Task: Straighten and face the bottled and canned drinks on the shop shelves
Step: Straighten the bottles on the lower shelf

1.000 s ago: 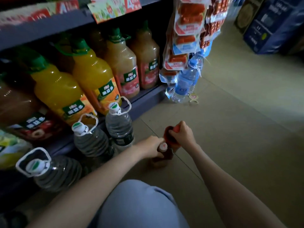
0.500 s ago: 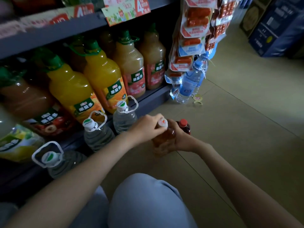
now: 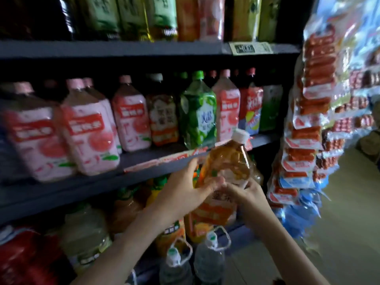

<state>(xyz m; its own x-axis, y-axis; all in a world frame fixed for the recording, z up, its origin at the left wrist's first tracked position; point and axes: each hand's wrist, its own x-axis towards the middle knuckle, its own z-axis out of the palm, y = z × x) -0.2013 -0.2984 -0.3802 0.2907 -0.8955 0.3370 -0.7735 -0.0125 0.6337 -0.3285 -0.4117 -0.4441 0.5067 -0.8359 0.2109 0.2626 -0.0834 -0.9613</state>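
The amber tea bottle (image 3: 226,167) is in the air, just in front of the middle shelf (image 3: 61,192) and near its right end. It does not rest on anything. It is tilted, so its white cap points up and to the right and reaches about the level of the shelf's front edge.

Both hands hold it. The left hand (image 3: 185,192) has its grip around the middle of the bottle, with the fingers curled on the body. The right hand (image 3: 248,194) grasps the lower part from the other side, close to the label. Neither grip is released.

On the middle shelf, just behind the bottle, stands a green bottle (image 3: 198,118). To the left of it is a brown bottle with an orange label (image 3: 162,116), which looks like the same product, and further left are the pink bottles (image 3: 131,120). Below the shelf there are orange juice bottles (image 3: 170,233), and water jugs (image 3: 209,258) are lower down in front of them.

I judge that the step in hand is to bring this loose bottle to its row on the middle shelf. The next move needs a lift over the front edge and a turn to upright with the label to the front. I see no clear gap in the front row, so probably one neighbour must be pushed back first.
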